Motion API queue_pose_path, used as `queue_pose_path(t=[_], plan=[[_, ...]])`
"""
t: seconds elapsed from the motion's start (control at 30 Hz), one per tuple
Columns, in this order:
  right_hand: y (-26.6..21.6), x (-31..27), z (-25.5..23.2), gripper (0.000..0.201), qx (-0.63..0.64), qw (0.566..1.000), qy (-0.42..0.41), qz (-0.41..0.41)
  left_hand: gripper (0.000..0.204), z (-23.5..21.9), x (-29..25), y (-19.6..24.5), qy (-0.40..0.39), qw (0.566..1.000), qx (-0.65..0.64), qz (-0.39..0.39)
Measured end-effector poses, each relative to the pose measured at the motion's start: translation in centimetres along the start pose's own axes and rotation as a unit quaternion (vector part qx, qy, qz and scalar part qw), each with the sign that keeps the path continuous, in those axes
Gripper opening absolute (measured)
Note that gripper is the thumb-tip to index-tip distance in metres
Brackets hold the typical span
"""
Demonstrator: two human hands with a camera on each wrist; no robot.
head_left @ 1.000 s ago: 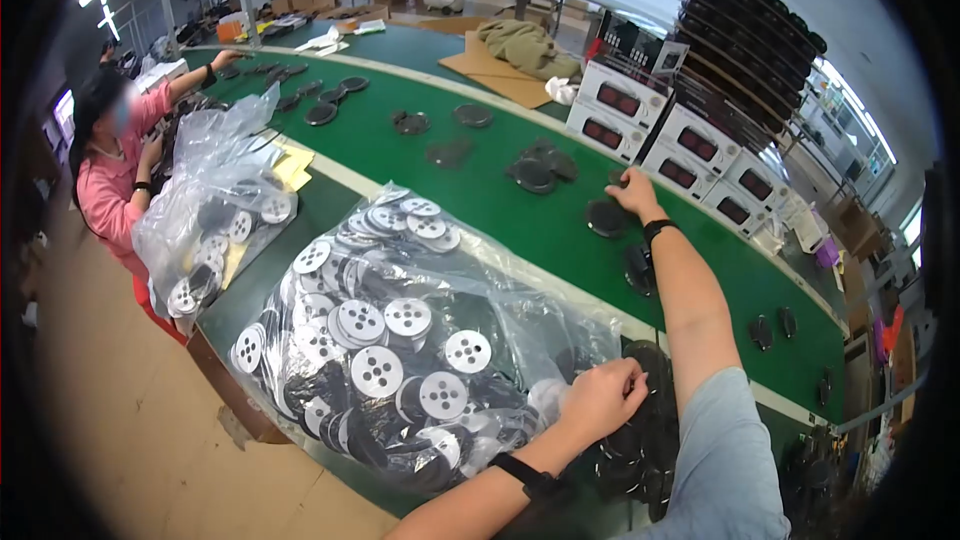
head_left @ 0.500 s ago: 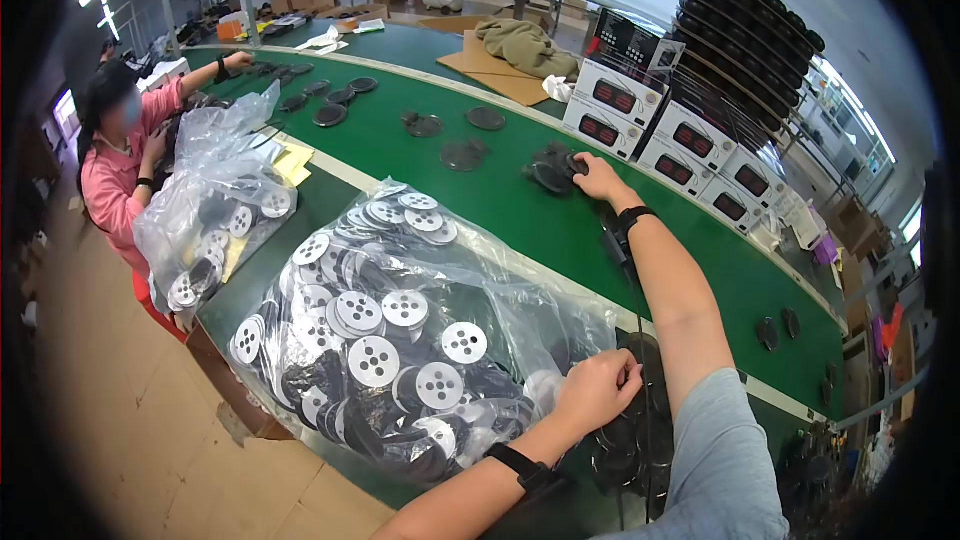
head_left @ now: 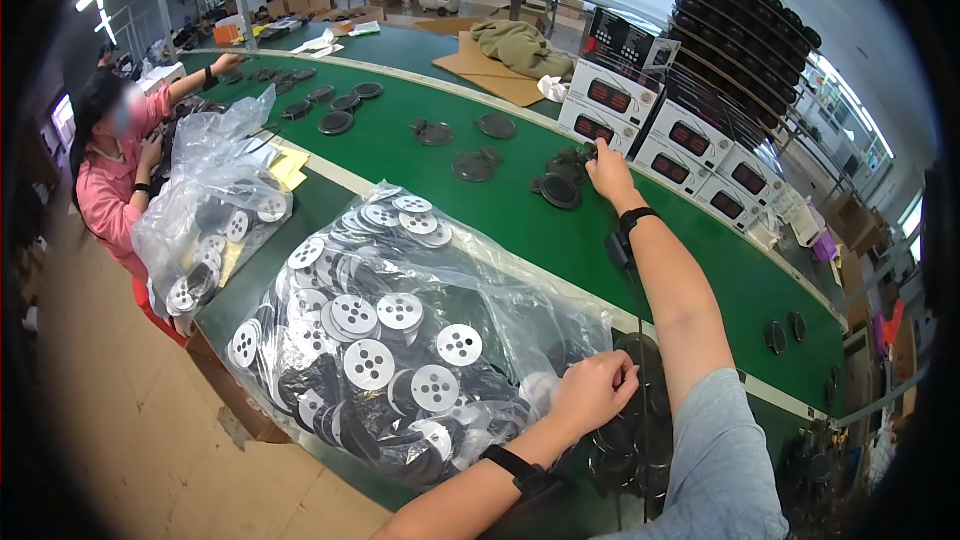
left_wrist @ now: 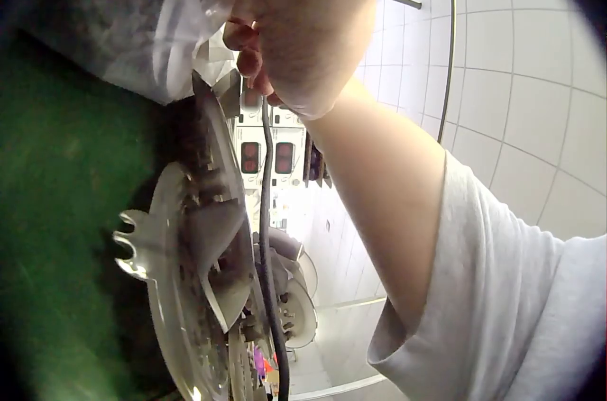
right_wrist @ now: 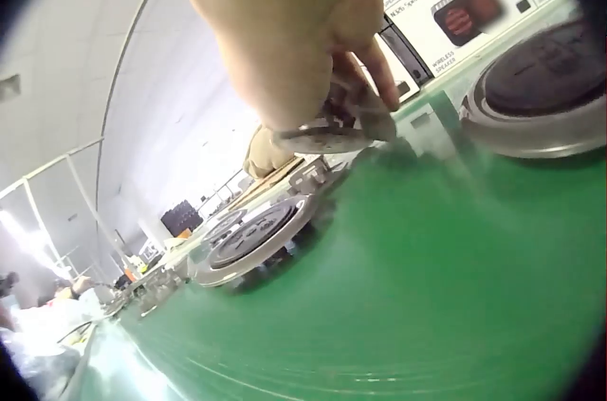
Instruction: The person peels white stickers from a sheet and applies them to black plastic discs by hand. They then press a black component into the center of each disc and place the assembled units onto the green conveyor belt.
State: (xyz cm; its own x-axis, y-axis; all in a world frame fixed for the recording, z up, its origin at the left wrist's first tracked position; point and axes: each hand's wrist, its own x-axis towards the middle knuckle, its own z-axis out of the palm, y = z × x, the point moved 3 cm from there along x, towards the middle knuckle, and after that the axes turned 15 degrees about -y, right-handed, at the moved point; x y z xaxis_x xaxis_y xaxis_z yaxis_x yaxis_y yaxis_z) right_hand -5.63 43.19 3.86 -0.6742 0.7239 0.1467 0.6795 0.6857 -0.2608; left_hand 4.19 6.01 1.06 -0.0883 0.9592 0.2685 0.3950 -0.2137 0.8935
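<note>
Over the green belt, my right hand grips a dark round plastic part, its fingers curled over the edge in the right wrist view. Just beside it lies a cluster of similar dark discs. My left hand rests near the front edge with loosely curled fingers and nothing visible in them. It lies between a clear plastic bag full of white-faced discs with holes and a pile of dark round parts. A black cable runs past that hand.
White speaker boxes are stacked along the far edge. More dark discs lie spread along the belt. At the left, a person in pink reaches over the belt behind another clear bag. Cardboard bearing a cloth lies at the back.
My right hand has moved left from a lone disc to the cluster, then slightly right. Discs on the belt have drifted right, and the lone disc no longer lies there. The left hand stays put.
</note>
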Motion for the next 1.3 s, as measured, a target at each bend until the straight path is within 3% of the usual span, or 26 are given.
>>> queue_pose_path(t=[0.17, 0.27, 0.3, 0.4, 0.6, 0.73, 0.77, 0.93, 1.0, 1.1, 1.13, 1.2, 1.23, 1.3], plan=[[1.1, 1.3, 2.6, 0.038, -0.002, 1.000, 0.001, -0.013, 0.013, -0.2, 0.0, 0.1, -0.007, 1.000, -0.006, -0.012], [0.5, 1.8, 3.5, 0.046, 0.016, 0.998, -0.057, -0.001, 0.013, -0.1, 0.0, 0.0, -0.001, 1.000, -0.007, -0.007], [0.3, 2.1, 3.5, 0.057, 0.037, 0.993, -0.102, 0.053, 0.013, -0.1, 0.0, 0.0, -0.005, 1.000, -0.006, -0.009], [-0.9, 1.6, 2.9, 0.077, 0.032, 0.982, -0.132, 0.131, 0.012, -0.2, 0.1, 0.1, -0.015, 1.000, -0.001, -0.013], [0.5, 2.7, 2.7, 0.111, 0.041, 0.968, -0.150, 0.199, 0.012, -0.2, -0.2, 0.0, -0.006, 1.000, -0.003, -0.011], [2.3, 3.4, 1.1, 0.090, -0.005, 0.981, -0.113, 0.156, 0.013, -0.3, -0.2, 0.1, 0.006, 1.000, -0.008, -0.008], [2.3, 2.3, 0.2, 0.069, -0.005, 0.987, -0.071, 0.141, 0.013, -0.3, -0.1, 0.1, 0.008, 1.000, -0.007, -0.006], [6.0, 1.2, -0.9, 0.051, 0.043, 0.995, 0.053, 0.066, 0.013, -0.2, -0.1, 0.0, 0.004, 1.000, -0.006, -0.003], [4.5, 1.1, -2.3, 0.053, 0.065, 0.993, 0.066, 0.080, 0.013, -0.2, -0.1, -0.1, 0.006, 1.000, -0.005, -0.004], [-2.2, 0.0, -3.4, 0.050, 0.099, 0.982, 0.133, -0.096, 0.013, 0.0, 0.0, -0.1, 0.003, 1.000, -0.008, -0.006], [-5.2, -0.6, -3.4, 0.052, 0.095, 0.968, 0.135, -0.190, 0.013, 0.0, -0.1, -0.1, -0.001, 1.000, -0.007, -0.009], [-10.0, -2.2, -2.1, 0.055, 0.023, 0.954, 0.090, -0.286, 0.012, 0.0, -0.1, -0.1, -0.007, 1.000, -0.007, -0.009], [-11.2, -2.5, -0.6, 0.061, -0.010, 0.976, -0.007, -0.219, 0.012, 0.0, -0.1, -0.2, -0.009, 1.000, -0.007, -0.007], [-11.5, -2.6, 3.0, 0.063, -0.109, 0.976, -0.066, -0.177, 0.012, -0.2, -0.1, -0.1, -0.011, 1.000, -0.005, -0.005]])
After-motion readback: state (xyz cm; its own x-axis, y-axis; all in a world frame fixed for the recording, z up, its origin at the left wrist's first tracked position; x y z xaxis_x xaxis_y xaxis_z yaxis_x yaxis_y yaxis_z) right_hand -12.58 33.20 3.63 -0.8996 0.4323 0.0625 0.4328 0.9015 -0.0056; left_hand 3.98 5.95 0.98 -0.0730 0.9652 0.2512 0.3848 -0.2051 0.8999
